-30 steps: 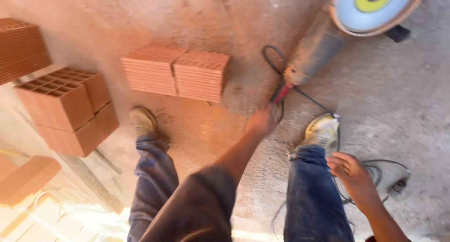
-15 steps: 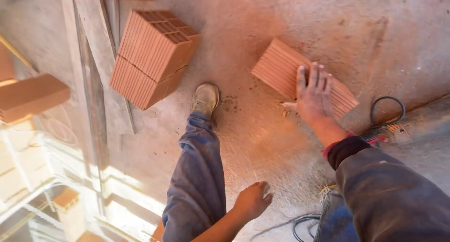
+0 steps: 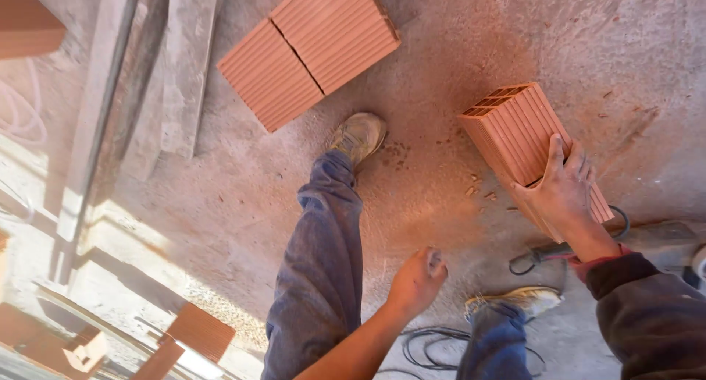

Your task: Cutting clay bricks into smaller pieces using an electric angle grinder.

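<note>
**One hollow brick gripped at the right of the frame, the other hand empty**

One ribbed, hollow clay brick [image 3: 511,133] sits at the right of the frame. It is tilted, with its open cells facing the top of the picture and its lower end over the concrete floor [image 3: 220,203]. The right hand [image 3: 565,196] is clamped on its near end, fingers spread over the ribbed face and thumb round the side. That broad hold suits a block too wide to pinch. I cannot tell whether the brick's lower edge touches the floor. The left hand [image 3: 418,281], at lower centre, is curled into a loose fist with nothing visible in it, and hangs beside the trouser leg.

Small red crumbs [image 3: 478,192] lie just beside the brick's lower edge. A pair of like bricks [image 3: 309,52] lies flat and side by side at upper centre, well apart from the held one. One boot [image 3: 358,136] stands between the two. Open floor runs from that boot to the held brick and on to the upper right. The room narrows at the lower right, where a corded tool [image 3: 544,253], loops of cable [image 3: 441,343] and the other shoe [image 3: 515,300] crowd in near the right wrist. Grey planks [image 3: 184,64] bound the upper left.
</note>
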